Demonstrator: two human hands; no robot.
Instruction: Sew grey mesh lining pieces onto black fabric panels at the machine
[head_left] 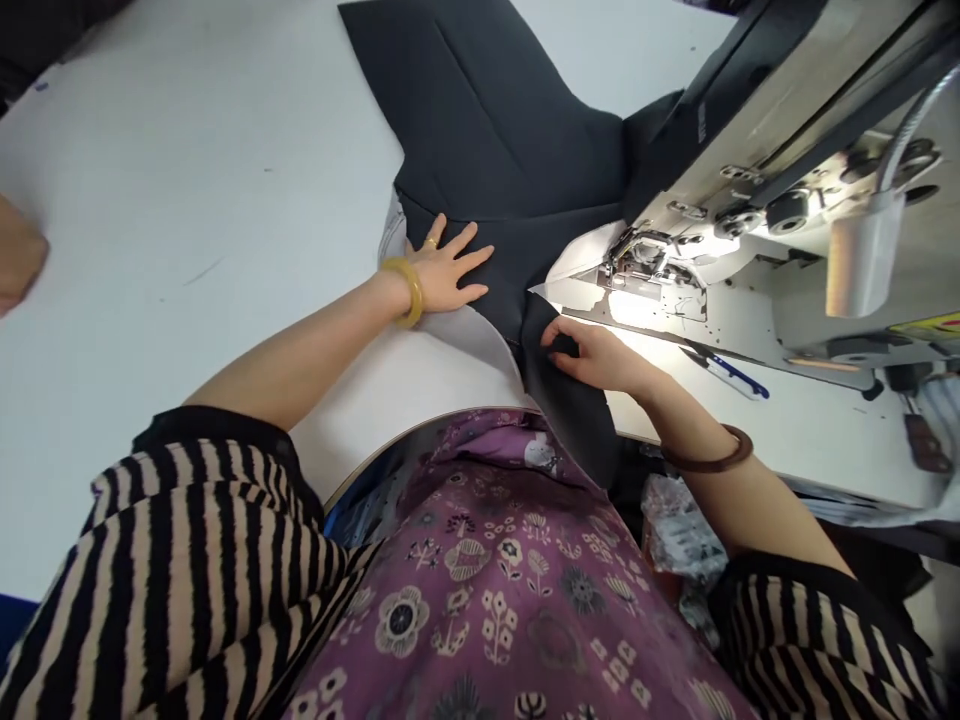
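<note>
A piece of black fabric [480, 120] with stitched seams is spread over the white table and reaches to the sewing machine's needle area [637, 262]. My left hand [448, 268] lies flat on it with fingers spread. My right hand [589, 352] pinches a fold of the black fabric near the table's front edge, just short of the machine's needle plate. The fabric's lower end hangs over the edge onto my lap. A pale grey underside shows along its curved edge below my left hand.
The sewing machine [787, 180] fills the right side, with a lamp [866, 250] hanging near its needle. Thread snips [726, 374] with a blue handle lie on the white table [187, 200]. Another person's hand [19, 255] shows at the left edge. Plastic-wrapped material [679, 525] sits below the table.
</note>
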